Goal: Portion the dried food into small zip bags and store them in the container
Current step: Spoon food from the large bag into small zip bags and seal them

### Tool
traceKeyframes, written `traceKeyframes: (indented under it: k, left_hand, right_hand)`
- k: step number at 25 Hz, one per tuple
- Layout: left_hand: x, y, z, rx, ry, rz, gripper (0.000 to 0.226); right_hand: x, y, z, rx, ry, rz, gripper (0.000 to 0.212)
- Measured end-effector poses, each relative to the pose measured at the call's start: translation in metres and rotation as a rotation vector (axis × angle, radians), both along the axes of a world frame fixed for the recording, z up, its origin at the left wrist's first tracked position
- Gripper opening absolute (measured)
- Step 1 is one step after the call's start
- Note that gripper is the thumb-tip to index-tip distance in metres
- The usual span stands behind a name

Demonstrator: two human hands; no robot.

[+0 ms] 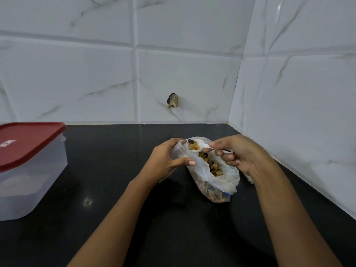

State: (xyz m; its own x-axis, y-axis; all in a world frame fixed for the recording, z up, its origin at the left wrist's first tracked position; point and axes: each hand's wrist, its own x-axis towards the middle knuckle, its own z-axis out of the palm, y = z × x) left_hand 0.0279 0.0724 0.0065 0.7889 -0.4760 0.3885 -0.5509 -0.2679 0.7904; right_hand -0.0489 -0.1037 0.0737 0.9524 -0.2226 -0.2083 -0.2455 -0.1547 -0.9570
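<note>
While my left hand point(167, 157) curls round the small clear plastic zip bag point(180, 151), thumb across its front and fingers behind it, I hold the bag off the counter with its mouth turned toward three o'clock. I cannot tell whether anything lies inside it. My right hand point(237, 153) pinches the handle of a small white plastic spoon point(200, 145) between thumb and forefinger, with the other fingers curled below. The spoon's bowl sits right at the small bag's mouth, heaped with yellow-brown bits of dried food point(192, 146) and one dark piece on top.

Just beneath the spoon, running toward five o'clock, a large crumpled clear plastic bag point(228, 178) lies on its side on the black stone counter point(115, 160). Its mouth gapes upward and more of the mixed food shows inside. At four o'clock of my right hand a white scrap point(249, 179) peeks out from behind my wrist; I cannot tell what it is.

Well apart at nine o'clock stands a rectangular translucent plastic container point(28, 180) with its red lid point(28, 141) on. At twelve o'clock the white marble-veined tiled wall point(86, 78) rises from the counter's back edge, with a dark chipped hole point(172, 100) in one tile.
</note>
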Motion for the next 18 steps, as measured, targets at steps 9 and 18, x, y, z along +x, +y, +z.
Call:
traceKeyframes:
  k: [9,18]
  left_hand:
    - [-0.001,-0.001,-0.007,0.028,0.070,-0.035,0.059]
    - [-0.001,-0.001,-0.006,-0.142,0.107,0.013,0.049]
  right_hand:
    - [0.006,0.042,-0.013,-0.681,-0.166,0.065,0.020]
    - [0.009,0.039,-0.011,-1.053,-0.397,0.198,0.030]
